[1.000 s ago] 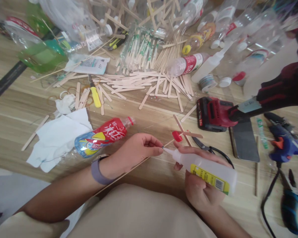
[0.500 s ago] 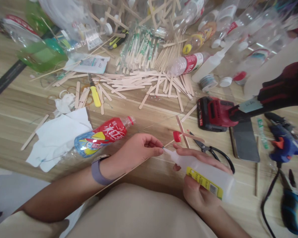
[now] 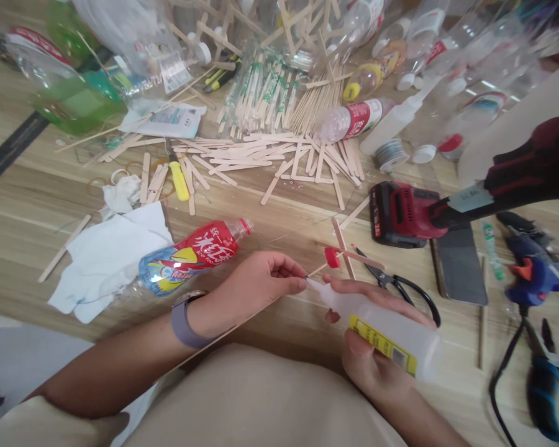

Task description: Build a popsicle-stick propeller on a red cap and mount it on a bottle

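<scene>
My left hand (image 3: 265,279) pinches a thin wooden skewer (image 3: 230,331), which runs from beside my forearm up through the fingers. At the skewer's far end is a red bottle cap (image 3: 332,257), with flat wooden craft sticks (image 3: 343,245) around it. My right hand (image 3: 377,366) is wrapped around a translucent squeeze bottle (image 3: 395,323) with a yellow label. The bottle lies tilted, its narrow nozzle pointing left and meeting the skewer at my left fingertips. Exactly what the nozzle tip touches is too small to make out.
A red-labelled drink bottle (image 3: 190,257) lies left of my hands on white paper (image 3: 107,261). Craft sticks (image 3: 242,155) are heaped ahead. Black-handled scissors (image 3: 414,292), a phone (image 3: 460,264), a red power tool (image 3: 407,214) and a blue glue gun (image 3: 535,273) lie to the right.
Both hands, the skewer and the squeeze bottle stay almost in place. A craft stick by the red cap looks very slightly turned.
</scene>
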